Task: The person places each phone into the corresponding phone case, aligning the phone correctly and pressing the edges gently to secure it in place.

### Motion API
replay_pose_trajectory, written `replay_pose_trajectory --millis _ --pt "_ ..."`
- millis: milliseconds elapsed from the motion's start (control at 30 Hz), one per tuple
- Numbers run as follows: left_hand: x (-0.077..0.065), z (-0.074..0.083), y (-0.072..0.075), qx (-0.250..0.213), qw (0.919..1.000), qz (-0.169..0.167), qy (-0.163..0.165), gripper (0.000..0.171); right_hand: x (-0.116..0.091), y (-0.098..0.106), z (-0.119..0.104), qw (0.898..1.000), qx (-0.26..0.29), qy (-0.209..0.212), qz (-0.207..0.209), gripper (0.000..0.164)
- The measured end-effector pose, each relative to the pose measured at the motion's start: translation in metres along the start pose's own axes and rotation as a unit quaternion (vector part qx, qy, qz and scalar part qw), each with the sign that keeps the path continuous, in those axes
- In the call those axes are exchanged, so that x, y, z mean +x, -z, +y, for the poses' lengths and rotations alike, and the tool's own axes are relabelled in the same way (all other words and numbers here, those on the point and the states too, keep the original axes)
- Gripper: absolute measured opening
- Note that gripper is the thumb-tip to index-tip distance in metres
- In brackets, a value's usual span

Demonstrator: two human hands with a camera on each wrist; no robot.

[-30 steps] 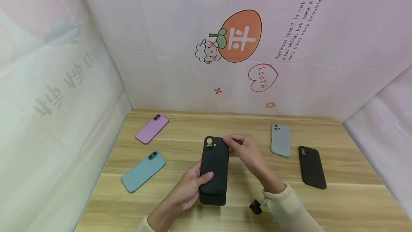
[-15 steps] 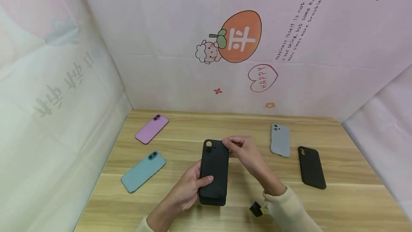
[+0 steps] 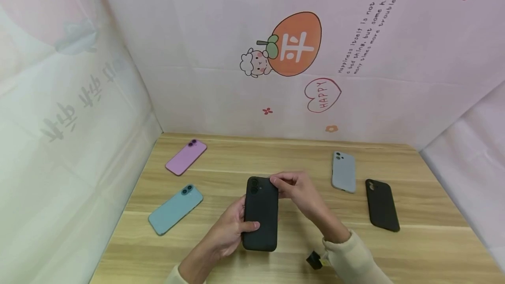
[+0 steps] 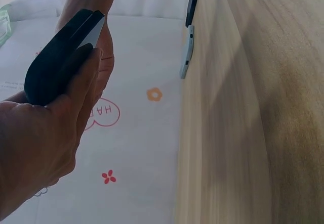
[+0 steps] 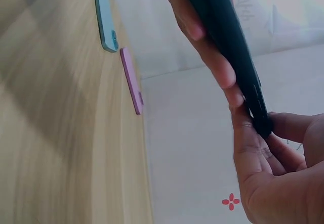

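Note:
A black phone case [image 3: 262,211] lies over the back of a black phone, held above the middle of the table. Two dark camera lenses [image 3: 254,186] show through its upper-left cutout. My left hand [image 3: 229,230] grips the lower left side, thumb across the back and fingers underneath. At the top right corner, my right hand [image 3: 296,191] pinches the case edge between thumb and fingers. The left wrist view shows the case [image 4: 53,57] from its side, with a pale glint along one edge. In the right wrist view the right hand [image 5: 278,173] pinches the corner.
On the wooden table [image 3: 221,161], a pink phone [image 3: 186,158] and a teal phone [image 3: 176,210] lie left. A grey-blue phone or case [image 3: 343,172] and another black case [image 3: 382,205] lie right. A small black object [image 3: 314,260] sits by the right sleeve. Printed cloth walls surround the table.
The black case has slid down over the phone, so their lower edges now line up and the lenses fill the cutout. My right hand has moved slightly down and toward me with the corner.

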State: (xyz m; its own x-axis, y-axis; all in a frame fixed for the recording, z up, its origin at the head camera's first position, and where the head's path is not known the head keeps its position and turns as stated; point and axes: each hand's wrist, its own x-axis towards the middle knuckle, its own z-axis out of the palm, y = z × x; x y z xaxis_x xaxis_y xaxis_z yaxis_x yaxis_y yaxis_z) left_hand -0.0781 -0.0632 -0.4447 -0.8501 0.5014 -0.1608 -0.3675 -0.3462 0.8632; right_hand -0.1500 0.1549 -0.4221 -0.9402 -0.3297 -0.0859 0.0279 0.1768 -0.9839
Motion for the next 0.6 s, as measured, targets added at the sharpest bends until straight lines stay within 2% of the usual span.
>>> replay_pose_trajectory --millis 300,600 --pt "-0.002 0.001 0.001 0.015 0.9999 0.001 -0.001 0.073 0.001 0.002 -0.001 0.999 -0.015 0.005 -0.030 0.028" --pt "-0.003 0.000 -0.001 0.036 0.9989 -0.019 0.023 0.074 0.004 -0.003 -0.012 0.993 -0.095 0.020 -0.063 0.028"
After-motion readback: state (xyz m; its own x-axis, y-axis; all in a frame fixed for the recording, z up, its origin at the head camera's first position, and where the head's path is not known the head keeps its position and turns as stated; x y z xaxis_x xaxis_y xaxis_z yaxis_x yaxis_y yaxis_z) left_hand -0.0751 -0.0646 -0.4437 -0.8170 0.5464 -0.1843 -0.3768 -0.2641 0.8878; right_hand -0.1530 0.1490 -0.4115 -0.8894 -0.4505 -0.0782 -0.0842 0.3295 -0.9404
